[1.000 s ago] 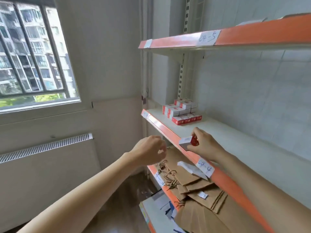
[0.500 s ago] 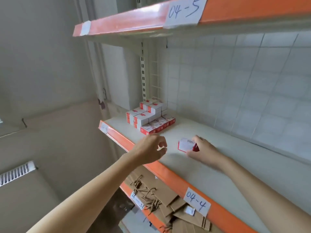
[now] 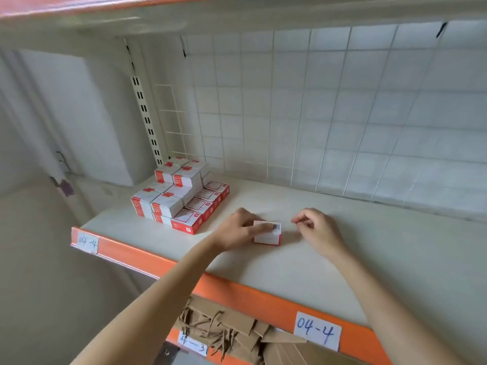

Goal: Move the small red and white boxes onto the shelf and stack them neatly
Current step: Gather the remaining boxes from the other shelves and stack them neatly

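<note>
1. Single red and white box (image 3: pixel 267 233) lies flat on the shelf (image 3: pixel 329 248), barcode face up, well right of the stack of boxes (image 3: pixel 179 196) and toward the front edge
2. Left hand (image 3: pixel 237 229) is on that box: thumb lies across its top, other fingers curl behind its far side, so the grip is clamped on the box
3. Right hand (image 3: pixel 317 229) sits just right of the box, apart from it. Fingers loosely curled, thumb and forefinger near each other, holding nothing
4. Stack of boxes sits at the left end of the shelf near the slotted upright (image 3: pixel 146 119). Tallest tier at the back, a lower tier in front, and a row of boxes lying flat along its right side
5. Exact box count in the stack: cannot tell, rear ones are hidden
6. Shelf front is an orange strip (image 3: pixel 237 291) with two handwritten "04-4" labels, one at the left corner (image 3: pixel 87 242), one lower right (image 3: pixel 317 331)
7. White wire grid (image 3: pixel 316 114) backs the shelf
8. Below the shelf: brown paper bags (image 3: pixel 232 327) with twisted handles on the next level, and a label (image 3: pixel 192 345) ending "-3" on that level's orange edge
9. Underside of the upper shelf (image 3: pixel 237 14) runs across the top of the view
</note>
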Demonstrator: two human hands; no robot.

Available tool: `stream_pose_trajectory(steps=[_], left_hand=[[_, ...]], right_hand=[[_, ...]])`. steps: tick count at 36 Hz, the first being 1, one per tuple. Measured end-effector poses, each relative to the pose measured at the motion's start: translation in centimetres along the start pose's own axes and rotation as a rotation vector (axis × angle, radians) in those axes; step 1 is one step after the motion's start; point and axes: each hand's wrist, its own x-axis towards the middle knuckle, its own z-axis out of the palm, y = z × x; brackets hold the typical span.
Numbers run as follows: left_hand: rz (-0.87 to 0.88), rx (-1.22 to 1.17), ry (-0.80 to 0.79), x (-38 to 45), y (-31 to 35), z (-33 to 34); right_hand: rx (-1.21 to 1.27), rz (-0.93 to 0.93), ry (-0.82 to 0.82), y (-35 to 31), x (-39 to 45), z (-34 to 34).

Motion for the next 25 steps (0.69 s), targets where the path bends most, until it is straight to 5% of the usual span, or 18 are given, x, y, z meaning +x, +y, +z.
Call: stream_pose_trajectory(steps=[9,25], left_hand=[[0.185,0.019,-0.037,-1.8,-1.9,0.1],[0.141,-0.025,0.202,-1.9,-2.2,0.6]], right_hand=[[0.001,-0.026,0.008,0.3,0.1,-0.1],[-0.083,-0.129,-0.041,0.5,-0.4,-0.1]])
